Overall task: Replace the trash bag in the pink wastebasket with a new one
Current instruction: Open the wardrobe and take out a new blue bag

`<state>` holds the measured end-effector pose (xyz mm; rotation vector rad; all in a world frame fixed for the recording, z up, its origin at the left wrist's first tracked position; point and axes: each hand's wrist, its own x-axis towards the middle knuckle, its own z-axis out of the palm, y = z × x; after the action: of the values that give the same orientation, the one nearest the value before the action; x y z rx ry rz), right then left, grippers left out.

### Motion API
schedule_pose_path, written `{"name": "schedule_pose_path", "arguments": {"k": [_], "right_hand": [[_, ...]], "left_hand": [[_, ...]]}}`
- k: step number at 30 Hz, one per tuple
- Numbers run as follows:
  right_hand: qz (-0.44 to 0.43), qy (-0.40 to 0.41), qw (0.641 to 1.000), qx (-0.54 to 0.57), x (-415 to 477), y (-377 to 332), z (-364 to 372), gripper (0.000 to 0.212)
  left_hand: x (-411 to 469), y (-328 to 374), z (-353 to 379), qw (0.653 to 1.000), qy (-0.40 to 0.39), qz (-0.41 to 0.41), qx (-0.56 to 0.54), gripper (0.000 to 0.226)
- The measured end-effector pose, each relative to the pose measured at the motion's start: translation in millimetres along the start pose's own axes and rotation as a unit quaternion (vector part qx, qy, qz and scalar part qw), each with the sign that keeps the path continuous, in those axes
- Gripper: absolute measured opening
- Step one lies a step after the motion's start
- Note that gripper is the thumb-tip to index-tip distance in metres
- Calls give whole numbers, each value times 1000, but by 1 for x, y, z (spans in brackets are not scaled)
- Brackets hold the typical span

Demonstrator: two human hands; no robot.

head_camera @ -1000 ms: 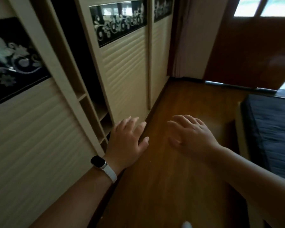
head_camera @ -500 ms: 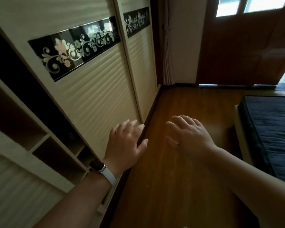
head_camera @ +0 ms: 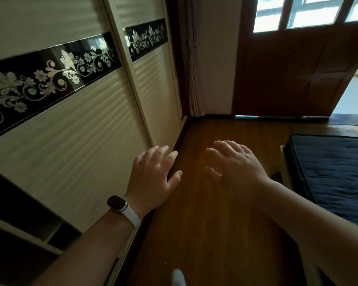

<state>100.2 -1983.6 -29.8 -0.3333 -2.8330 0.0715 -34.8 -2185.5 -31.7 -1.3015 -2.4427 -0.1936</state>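
My left hand (head_camera: pixel 153 174) is stretched out in front of me, palm down and fingers apart, holding nothing; a watch with a white strap is on its wrist. My right hand (head_camera: pixel 235 166) hovers beside it over the wooden floor (head_camera: pixel 205 223), also spread and empty. Neither the pink wastebasket nor any trash bag is in view.
A cream sliding wardrobe (head_camera: pixel 87 120) with a black floral band lines the left side, with open shelves (head_camera: pixel 19 234) at the lower left. A bed with a dark blue cover (head_camera: pixel 335 174) stands on the right. Ahead is a brown door (head_camera: pixel 293 69), open at the right.
The view has moved forward along the wardrobe toward the door; the open shelves have slid back to the lower left. Both hands keep the same spread pose.
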Motion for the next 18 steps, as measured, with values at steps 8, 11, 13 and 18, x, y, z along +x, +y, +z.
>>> {"name": "schedule_pose_path", "arguments": {"k": [8, 11, 13, 18], "right_hand": [[29, -7, 999, -26, 86, 50, 44, 49], [41, -12, 998, -37, 132, 66, 59, 47], [39, -23, 998, -46, 166, 75, 66, 47], [41, -14, 997, -68, 247, 88, 74, 48]], "left_hand": [[95, -45, 74, 1000, -5, 8, -30, 52], [139, -70, 103, 999, -11, 8, -42, 51], [167, -88, 119, 999, -16, 6, -45, 51], [234, -137, 143, 1000, -4, 6, -12, 50]]}}
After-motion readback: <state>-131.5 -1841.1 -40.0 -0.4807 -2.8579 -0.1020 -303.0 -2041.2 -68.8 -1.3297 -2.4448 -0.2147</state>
